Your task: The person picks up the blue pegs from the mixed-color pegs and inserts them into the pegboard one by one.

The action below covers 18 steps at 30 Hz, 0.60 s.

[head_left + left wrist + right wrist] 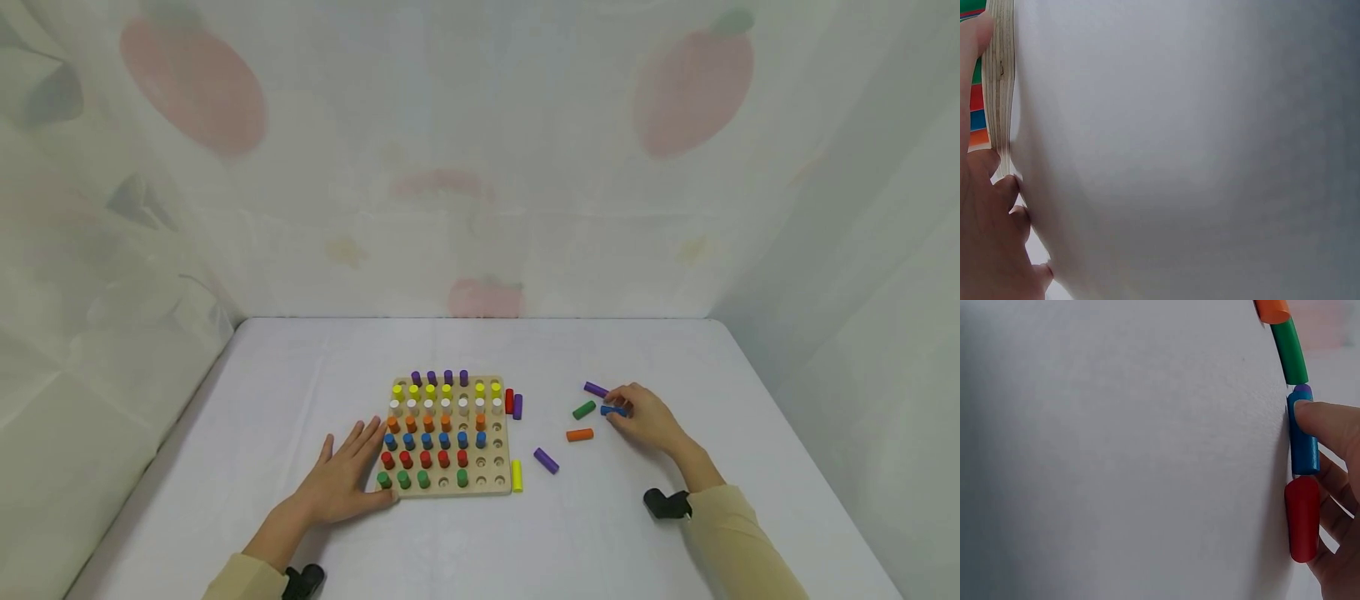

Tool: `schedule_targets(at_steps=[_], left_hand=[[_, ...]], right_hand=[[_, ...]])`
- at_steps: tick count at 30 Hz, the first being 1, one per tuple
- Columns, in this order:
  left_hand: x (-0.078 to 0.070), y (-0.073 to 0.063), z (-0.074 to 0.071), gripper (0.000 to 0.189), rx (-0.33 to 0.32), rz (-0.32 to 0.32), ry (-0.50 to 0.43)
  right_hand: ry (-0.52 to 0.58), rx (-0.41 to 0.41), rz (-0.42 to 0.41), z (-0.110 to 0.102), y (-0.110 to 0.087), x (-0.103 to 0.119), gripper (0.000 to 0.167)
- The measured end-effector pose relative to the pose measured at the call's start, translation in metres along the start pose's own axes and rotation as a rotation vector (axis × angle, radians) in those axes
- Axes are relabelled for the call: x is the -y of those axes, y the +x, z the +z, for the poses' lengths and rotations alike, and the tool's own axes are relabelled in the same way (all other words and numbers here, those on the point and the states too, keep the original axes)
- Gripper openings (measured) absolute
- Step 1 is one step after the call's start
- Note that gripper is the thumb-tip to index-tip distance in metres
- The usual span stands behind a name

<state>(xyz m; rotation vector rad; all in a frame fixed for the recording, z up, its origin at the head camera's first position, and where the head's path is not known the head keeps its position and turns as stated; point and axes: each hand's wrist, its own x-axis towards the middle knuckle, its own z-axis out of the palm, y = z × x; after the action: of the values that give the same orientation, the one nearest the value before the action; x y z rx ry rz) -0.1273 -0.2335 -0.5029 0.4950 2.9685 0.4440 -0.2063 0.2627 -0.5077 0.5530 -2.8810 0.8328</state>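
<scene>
My left hand [341, 483] lies spread along the left edge of a wooden pegboard [480, 492], its thumb at the near left corner. In the left wrist view the thumb [984, 34] meets the board's layered side [1000, 81]. The board holds rows of purple, yellow, white, orange, blue, red and green pegs, with some bare holes at the right. My right hand [648, 421] pinches a blue peg [611, 411] lying right of the board. In the right wrist view the thumb presses on this blue peg [1302, 440], and a red peg [1302, 519] lies below it, under the curled fingers.
Near the right hand lie a green peg [583, 410], an orange peg [580, 435] and a purple peg [596, 389]. Another purple peg [546, 461] is nearer the board. Along the board's right edge are a red peg [509, 401], a purple peg [518, 407] and a yellow peg [517, 476].
</scene>
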Motion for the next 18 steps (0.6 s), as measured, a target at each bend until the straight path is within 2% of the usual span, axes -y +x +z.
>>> schedule_targets(at_steps=[18], left_hand=[[0.0007, 0.0, 0.0007, 0.107, 0.007, -0.005, -0.003]], right_hand=[[-0.003, 0.02, 0.021, 0.0037, 0.0014, -0.0001, 0.016]])
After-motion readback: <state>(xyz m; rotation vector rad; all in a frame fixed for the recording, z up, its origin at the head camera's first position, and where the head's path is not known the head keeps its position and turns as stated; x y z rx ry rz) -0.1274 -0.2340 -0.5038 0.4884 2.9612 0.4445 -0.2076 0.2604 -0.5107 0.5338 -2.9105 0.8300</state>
